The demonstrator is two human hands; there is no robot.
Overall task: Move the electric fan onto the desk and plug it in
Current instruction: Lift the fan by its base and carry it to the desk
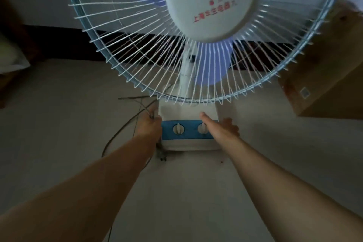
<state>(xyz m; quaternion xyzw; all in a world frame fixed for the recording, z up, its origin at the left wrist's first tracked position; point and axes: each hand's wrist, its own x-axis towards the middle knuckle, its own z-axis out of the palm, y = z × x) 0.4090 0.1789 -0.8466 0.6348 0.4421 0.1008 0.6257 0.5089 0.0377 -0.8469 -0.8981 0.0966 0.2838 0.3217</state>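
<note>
The electric fan (208,2) fills the upper view, with a white wire cage, blue blades and a round white hub bearing a red logo. Its white base (188,144) has a blue panel with two white knobs. My left hand (148,124) grips the base's left side together with loops of the dark power cord (117,135). My right hand (220,127) clasps the right side of the base, thumb lying over the top. The plug is hidden. No desk shows.
A pale floor (59,124) lies below the fan. A brown cardboard box (326,76) stands at the right. A dark band runs along the wall's foot behind the cage. Something pale, perhaps bedding (9,59), sits at the far left edge.
</note>
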